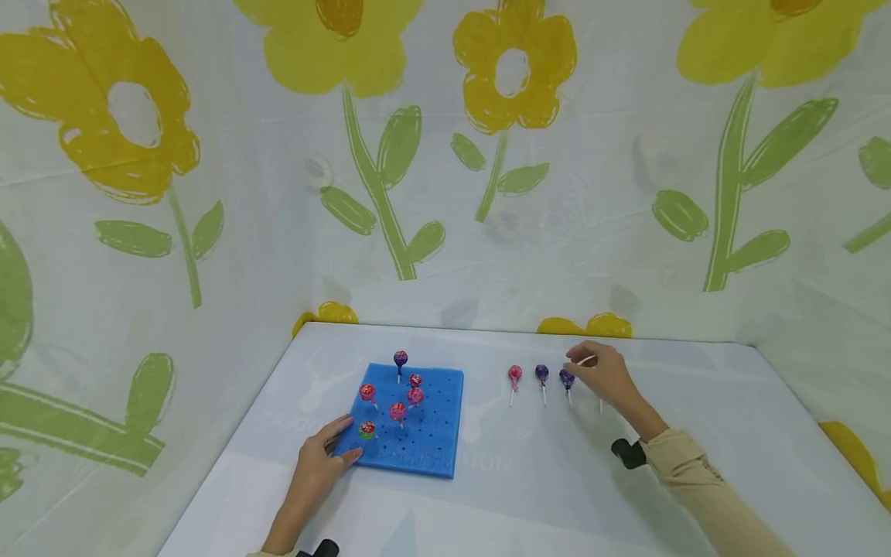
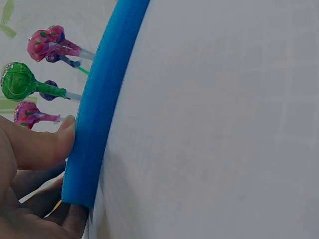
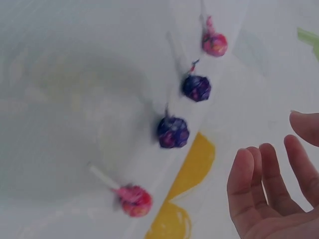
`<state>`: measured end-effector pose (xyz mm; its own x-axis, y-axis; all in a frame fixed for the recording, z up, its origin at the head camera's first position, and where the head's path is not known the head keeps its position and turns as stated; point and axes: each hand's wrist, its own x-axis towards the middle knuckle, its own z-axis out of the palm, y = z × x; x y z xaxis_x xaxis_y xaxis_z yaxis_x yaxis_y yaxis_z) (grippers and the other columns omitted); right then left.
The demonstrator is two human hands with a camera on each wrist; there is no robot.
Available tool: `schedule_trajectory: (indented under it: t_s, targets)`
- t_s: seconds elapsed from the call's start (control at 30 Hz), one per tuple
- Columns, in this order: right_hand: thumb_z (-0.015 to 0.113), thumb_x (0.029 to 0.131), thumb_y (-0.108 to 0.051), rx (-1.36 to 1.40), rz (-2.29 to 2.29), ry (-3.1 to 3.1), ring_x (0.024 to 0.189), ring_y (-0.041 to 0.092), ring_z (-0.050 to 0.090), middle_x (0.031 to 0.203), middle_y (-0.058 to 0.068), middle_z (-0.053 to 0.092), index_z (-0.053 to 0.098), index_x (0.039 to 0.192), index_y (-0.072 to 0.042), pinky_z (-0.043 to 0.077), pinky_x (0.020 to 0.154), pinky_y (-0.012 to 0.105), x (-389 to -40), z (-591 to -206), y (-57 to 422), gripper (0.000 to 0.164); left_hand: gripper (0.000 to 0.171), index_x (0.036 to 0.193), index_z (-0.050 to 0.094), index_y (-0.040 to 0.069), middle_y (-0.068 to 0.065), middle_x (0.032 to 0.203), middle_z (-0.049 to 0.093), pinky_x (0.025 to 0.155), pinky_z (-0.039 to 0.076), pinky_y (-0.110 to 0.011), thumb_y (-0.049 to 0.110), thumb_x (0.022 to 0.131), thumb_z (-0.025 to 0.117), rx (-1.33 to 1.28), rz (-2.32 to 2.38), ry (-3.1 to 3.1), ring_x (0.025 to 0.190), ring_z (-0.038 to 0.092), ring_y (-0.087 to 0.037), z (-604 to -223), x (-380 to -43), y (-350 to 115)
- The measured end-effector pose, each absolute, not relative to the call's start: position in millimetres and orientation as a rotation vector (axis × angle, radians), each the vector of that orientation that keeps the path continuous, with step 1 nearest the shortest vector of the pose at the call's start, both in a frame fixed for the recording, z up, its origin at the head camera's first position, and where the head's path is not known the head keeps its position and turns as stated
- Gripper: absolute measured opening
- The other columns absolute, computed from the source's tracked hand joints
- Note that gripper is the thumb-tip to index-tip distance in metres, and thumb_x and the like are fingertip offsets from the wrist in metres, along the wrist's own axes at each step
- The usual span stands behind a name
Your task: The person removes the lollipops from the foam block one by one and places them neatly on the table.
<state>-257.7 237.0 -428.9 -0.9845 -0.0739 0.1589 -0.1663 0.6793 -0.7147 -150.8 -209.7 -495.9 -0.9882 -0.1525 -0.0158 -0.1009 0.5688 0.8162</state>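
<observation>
A blue foam board [image 1: 435,433] with rows of holes lies on the table at left of centre, and several wrapped lollipops [image 1: 397,411] stand in it by their sticks. My left hand [image 1: 320,458] holds the board's near left corner, its thumb [image 2: 55,144] against the board beside a green-wrapped lollipop [image 2: 20,82]. Over the row of loose lollipops at right, my right hand [image 1: 604,374] hovers with fingers bent and apart, nothing between them. That row has a pink lollipop [image 1: 514,374], two purple lollipops [image 1: 541,372] and another pink lollipop [image 3: 135,201], mostly hidden by the hand in the head view.
The white table [image 1: 487,503] ends at the back against a white cloth [image 1: 585,255] printed with yellow flowers. That cloth also rises along the left and right sides. Dark straps [image 1: 629,453] sit at both wrists.
</observation>
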Motion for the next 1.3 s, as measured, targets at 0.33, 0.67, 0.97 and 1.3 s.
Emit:
schedule_trajectory:
  t_s: [0.33, 0.67, 0.97, 1.3]
  targets:
    - [0.067, 0.087, -0.011, 0.304, 1.279, -2.670, 0.088, 0.027, 0.059, 0.096, 0.012, 0.065, 0.065, 0.099, 0.000, 0.055, 0.071, 0.029, -250, -423, 204, 0.017, 0.054, 0.131, 0.053, -0.002, -0.020, 0.141, 0.045, 0.105, 0.037, -0.047, -0.001, 0.081, 0.071, 0.215, -1.438, -2.719, 0.130, 0.039, -0.041, -496, -152, -210]
    - [0.070, 0.085, -0.012, 0.373, 1.390, -2.626, 0.087, 0.023, 0.060, 0.096, 0.009, 0.066, 0.066, 0.098, -0.006, 0.055, 0.077, 0.032, -247, -422, 166, 0.015, 0.054, 0.131, 0.054, -0.002, -0.020, 0.141, 0.045, 0.105, 0.037, -0.047, -0.001, 0.080, 0.071, 0.219, -1.447, -2.712, 0.130, 0.039, -0.041, -497, -153, -209]
    - [0.072, 0.084, -0.010, 0.455, 1.515, -2.576, 0.087, 0.020, 0.061, 0.096, 0.008, 0.066, 0.067, 0.097, -0.009, 0.056, 0.077, 0.035, -243, -424, 134, 0.014, 0.055, 0.130, 0.053, -0.003, -0.020, 0.140, 0.045, 0.106, 0.037, -0.045, -0.002, 0.079, 0.072, 0.205, -1.460, -2.693, 0.130, 0.039, -0.040, -499, -152, -211]
    - [0.074, 0.081, -0.009, 0.541, 1.559, -2.544, 0.087, 0.016, 0.063, 0.094, 0.003, 0.067, 0.067, 0.093, -0.011, 0.054, 0.075, 0.033, -240, -432, 109, 0.014, 0.055, 0.131, 0.053, -0.002, -0.020, 0.141, 0.044, 0.106, 0.036, -0.045, -0.002, 0.079, 0.072, 0.227, -1.461, -2.703, 0.130, 0.039, -0.039, -498, -152, -211]
